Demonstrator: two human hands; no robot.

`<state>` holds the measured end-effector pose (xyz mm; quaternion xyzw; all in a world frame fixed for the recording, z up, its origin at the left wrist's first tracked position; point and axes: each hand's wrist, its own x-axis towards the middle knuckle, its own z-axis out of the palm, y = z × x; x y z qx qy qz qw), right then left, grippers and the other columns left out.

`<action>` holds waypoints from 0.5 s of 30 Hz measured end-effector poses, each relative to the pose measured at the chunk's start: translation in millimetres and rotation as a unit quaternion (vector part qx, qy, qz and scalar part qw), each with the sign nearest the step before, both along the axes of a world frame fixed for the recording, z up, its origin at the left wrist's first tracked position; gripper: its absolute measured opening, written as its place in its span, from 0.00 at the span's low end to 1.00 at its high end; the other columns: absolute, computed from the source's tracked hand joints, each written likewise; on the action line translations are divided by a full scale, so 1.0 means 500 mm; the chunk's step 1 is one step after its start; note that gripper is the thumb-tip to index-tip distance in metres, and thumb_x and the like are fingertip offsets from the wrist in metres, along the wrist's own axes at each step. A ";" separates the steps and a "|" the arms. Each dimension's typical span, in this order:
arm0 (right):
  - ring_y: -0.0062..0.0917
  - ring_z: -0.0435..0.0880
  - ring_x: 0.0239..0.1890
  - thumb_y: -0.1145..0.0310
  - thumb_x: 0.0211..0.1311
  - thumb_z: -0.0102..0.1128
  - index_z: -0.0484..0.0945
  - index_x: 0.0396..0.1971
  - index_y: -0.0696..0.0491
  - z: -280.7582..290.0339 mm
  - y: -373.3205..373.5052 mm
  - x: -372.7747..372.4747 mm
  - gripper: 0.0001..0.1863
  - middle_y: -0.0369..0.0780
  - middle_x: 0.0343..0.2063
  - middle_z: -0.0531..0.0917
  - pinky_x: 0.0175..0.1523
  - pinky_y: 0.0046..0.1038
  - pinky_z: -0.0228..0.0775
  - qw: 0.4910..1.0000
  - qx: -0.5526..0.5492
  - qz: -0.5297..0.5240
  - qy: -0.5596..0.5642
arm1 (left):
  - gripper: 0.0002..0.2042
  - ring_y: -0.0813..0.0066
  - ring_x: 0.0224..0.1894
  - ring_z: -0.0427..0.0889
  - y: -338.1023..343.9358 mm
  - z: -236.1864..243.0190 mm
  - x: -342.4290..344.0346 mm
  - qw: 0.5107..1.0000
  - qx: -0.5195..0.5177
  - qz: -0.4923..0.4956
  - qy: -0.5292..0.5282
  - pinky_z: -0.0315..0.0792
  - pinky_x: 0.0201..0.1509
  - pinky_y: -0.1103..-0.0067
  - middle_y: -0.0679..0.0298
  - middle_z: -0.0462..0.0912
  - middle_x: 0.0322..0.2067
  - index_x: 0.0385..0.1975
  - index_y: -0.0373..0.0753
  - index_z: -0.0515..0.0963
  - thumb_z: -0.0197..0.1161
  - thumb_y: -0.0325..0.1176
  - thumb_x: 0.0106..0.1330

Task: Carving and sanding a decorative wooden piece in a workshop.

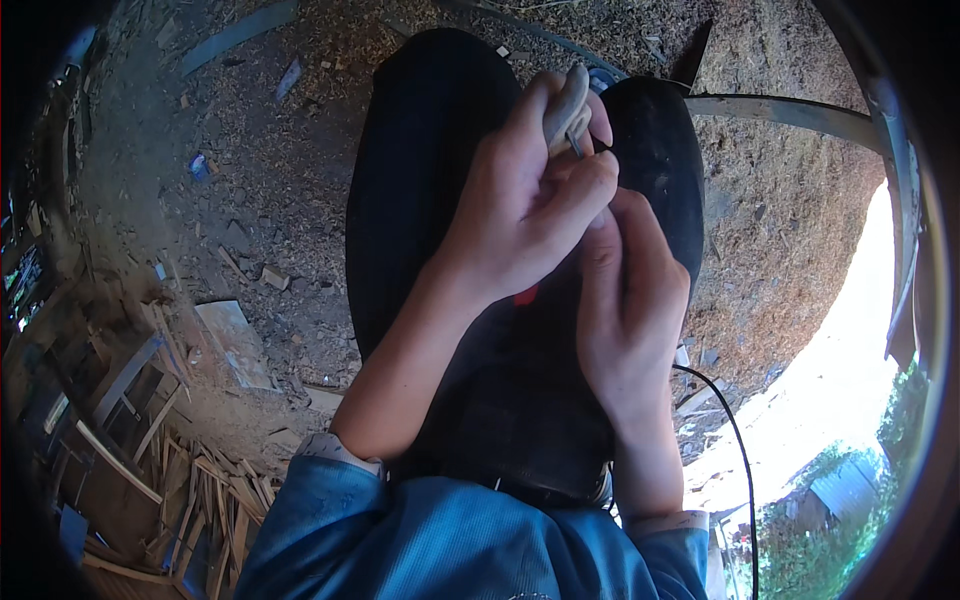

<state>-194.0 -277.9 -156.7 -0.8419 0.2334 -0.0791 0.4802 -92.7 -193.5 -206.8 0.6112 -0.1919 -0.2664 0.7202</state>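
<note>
Above my lap, my left hand (515,210) is closed around a small pale, curved piece (567,108) that looks like carved wood. One rounded end of it sticks up past the fingers. A thin dark metal tip (574,145) shows against its lower part, beside my left thumb. My right hand (635,290) is just below and to the right, its thumb and fingers pressed together close to the left thumb. Whatever the right fingers grip is hidden behind the hands. A small red patch (525,296) shows below my left wrist.
My dark-clad knees (430,130) are under the hands. Wood chips and scraps cover the dirt floor (300,200). Split wood (215,510) is piled at the lower left. A black cable (745,450) curves down on the right, near a bright opening (810,380).
</note>
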 end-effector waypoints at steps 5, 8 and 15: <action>0.16 0.79 0.25 0.69 0.78 0.53 0.78 0.43 0.60 0.046 -0.012 -0.007 0.09 0.38 0.23 0.81 0.32 0.22 0.70 0.975 0.220 -0.027 -0.011 | 0.13 0.91 0.29 0.69 0.004 0.032 -0.007 0.999 -0.045 -0.001 -0.004 0.64 0.33 0.90 0.72 0.71 0.30 0.46 0.36 0.72 0.67 0.27 0.66; 0.14 0.77 0.27 0.70 0.78 0.53 0.78 0.43 0.60 0.080 -0.012 -0.022 0.09 0.37 0.24 0.81 0.34 0.20 0.69 0.974 0.224 -0.018 -0.015 | 0.17 0.89 0.31 0.72 0.009 0.068 -0.008 0.997 -0.060 -0.012 0.046 0.66 0.35 0.89 0.71 0.73 0.34 0.48 0.36 0.71 0.70 0.30 0.64; 0.07 0.71 0.29 0.66 0.75 0.56 0.78 0.52 0.58 0.114 -0.031 -0.066 0.14 0.32 0.36 0.81 0.33 0.12 0.57 0.990 0.097 -0.076 -0.063 | 0.36 0.75 0.37 0.86 -0.005 0.122 -0.066 0.999 -0.013 0.036 -0.012 0.79 0.55 0.81 0.63 0.82 0.37 0.59 0.38 0.66 0.80 0.43 0.56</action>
